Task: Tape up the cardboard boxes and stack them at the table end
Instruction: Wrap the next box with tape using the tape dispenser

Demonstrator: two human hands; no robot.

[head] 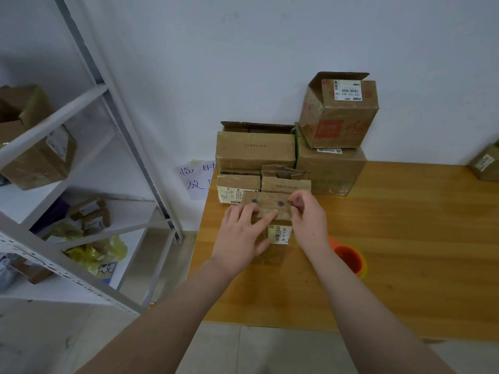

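The left hand lies with fingers spread flat, pressing down on the top flap of a small cardboard box. The right hand curls its fingertips round that flap's right edge in a pinch. The box sits on the tabletop, directly beneath and between both hands. It looks light, thin-walled and creased, so it would likely dent if squeezed; opposite side walls seem the safest hold. Just beyond the fingertips the stacked boxes stand against the wall, some with flaps up. Beside the right wrist rests an orange round object, possibly tape.
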